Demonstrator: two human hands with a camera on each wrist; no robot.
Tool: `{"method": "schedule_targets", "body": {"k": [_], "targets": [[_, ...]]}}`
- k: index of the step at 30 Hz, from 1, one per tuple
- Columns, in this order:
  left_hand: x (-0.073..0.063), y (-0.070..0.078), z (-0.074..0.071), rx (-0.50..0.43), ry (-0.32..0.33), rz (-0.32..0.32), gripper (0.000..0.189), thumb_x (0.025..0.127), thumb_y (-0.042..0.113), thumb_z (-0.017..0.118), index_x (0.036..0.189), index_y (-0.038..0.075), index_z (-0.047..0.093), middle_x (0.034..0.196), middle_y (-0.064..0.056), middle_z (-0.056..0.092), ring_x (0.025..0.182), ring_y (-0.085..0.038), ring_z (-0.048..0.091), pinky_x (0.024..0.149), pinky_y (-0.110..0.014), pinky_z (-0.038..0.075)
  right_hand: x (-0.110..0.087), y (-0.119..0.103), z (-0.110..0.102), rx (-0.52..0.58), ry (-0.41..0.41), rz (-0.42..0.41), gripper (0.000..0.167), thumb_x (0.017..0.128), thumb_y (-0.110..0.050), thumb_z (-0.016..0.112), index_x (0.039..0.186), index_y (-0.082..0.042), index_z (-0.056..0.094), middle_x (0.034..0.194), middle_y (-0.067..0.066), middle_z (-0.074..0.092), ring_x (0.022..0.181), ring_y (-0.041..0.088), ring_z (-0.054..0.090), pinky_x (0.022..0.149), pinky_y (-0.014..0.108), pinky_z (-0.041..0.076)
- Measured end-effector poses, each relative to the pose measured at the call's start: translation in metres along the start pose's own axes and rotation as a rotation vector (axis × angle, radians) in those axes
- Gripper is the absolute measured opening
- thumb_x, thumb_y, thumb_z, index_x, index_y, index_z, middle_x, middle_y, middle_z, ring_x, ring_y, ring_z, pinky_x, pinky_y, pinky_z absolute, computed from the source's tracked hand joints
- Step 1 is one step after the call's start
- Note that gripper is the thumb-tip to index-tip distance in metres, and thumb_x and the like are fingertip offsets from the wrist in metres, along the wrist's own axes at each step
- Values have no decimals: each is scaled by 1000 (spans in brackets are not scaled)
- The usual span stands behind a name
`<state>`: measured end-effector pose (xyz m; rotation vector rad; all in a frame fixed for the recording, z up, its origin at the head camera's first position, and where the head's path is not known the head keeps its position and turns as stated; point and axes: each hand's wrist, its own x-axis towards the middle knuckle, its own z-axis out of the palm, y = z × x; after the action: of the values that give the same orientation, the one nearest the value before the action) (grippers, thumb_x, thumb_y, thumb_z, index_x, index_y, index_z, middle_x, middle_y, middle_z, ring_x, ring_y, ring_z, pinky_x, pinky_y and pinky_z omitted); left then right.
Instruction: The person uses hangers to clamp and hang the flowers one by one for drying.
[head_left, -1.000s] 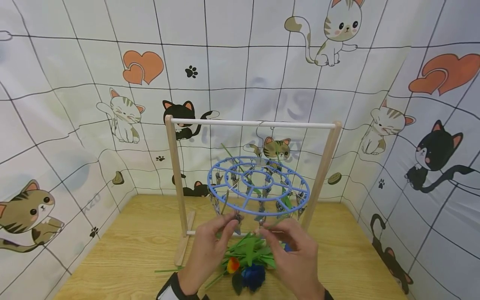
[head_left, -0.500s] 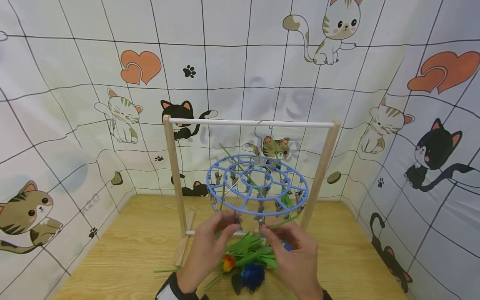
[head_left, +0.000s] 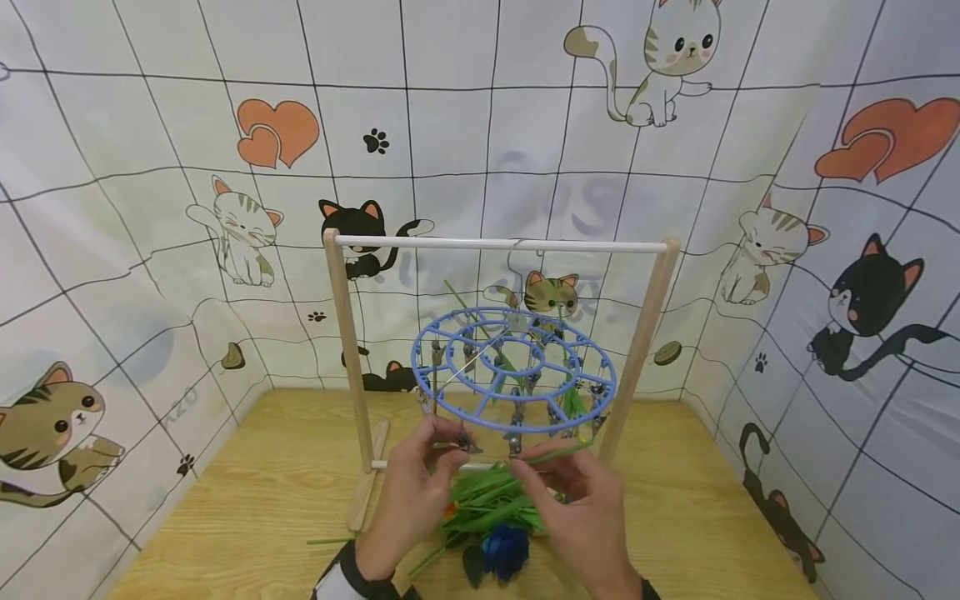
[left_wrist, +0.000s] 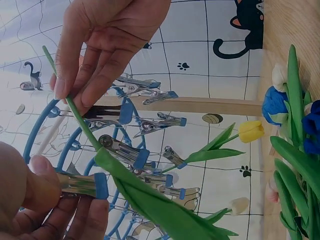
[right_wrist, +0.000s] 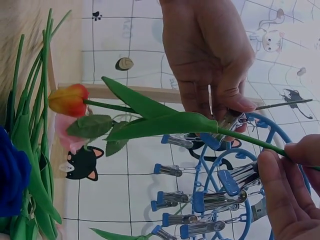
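My left hand (head_left: 416, 487) pinches a metal clip with blue tips (left_wrist: 87, 186) below the near left rim of a round blue hanger (head_left: 540, 430). A thin dark stem (right_wrist: 285, 104) sticks out beside that hand. With thumb and fingers my right hand (head_left: 581, 512) pinches the green stem of a tulip (right_wrist: 70, 100), whose orange-yellow flower points down past its leaves. Another blue-tipped clip (right_wrist: 239, 181) hangs right at the right fingertips. The tulip's flower is mostly hidden behind leaves in the head view.
The hanger hangs from a white rod (head_left: 487, 243) between wooden posts (head_left: 347, 350). A yellow tulip (left_wrist: 251, 131) and a white one (left_wrist: 240, 206) hang in clips behind. Blue roses (head_left: 505, 552) and green stems lie on the wooden table (head_left: 712, 500). A pink flower (right_wrist: 69, 132) shows behind the tulip.
My left hand has shifted slightly left with its clip, and the dark stem beside it now stands more upright. My right hand has drawn slightly left with the tulip stem.
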<state>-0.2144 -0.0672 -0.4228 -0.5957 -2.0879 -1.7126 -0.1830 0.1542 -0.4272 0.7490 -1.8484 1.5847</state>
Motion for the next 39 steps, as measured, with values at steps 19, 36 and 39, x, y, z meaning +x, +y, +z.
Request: {"method": "schedule_targets", "body": {"k": [19, 36, 39], "targets": [[-1, -3, 1, 25, 39, 73, 28, 103, -21, 68, 112, 5, 72, 113, -13, 83, 104, -25, 84, 94, -29, 72, -4, 1, 1, 16, -25, 120, 21, 107, 1, 81, 125, -9, 75, 123, 6, 76, 112, 10, 85, 100, 41, 73], [-1, 0, 2, -44, 109, 37, 12, 106, -4, 77, 99, 5, 72, 101, -13, 85, 93, -14, 83, 89, -27, 70, 1, 2, 5, 41, -10, 115, 20, 102, 9, 84, 114, -7, 80, 113, 15, 80, 101, 15, 87, 90, 37, 75], [0, -1, 2, -55, 93, 31, 12, 107, -3, 77, 99, 5, 72, 100, -14, 85, 94, -13, 83, 90, -28, 71, 1, 3, 6, 31, -12, 129, 20, 102, 7, 85, 113, -9, 79, 114, 12, 81, 102, 15, 87, 89, 38, 75]]}}
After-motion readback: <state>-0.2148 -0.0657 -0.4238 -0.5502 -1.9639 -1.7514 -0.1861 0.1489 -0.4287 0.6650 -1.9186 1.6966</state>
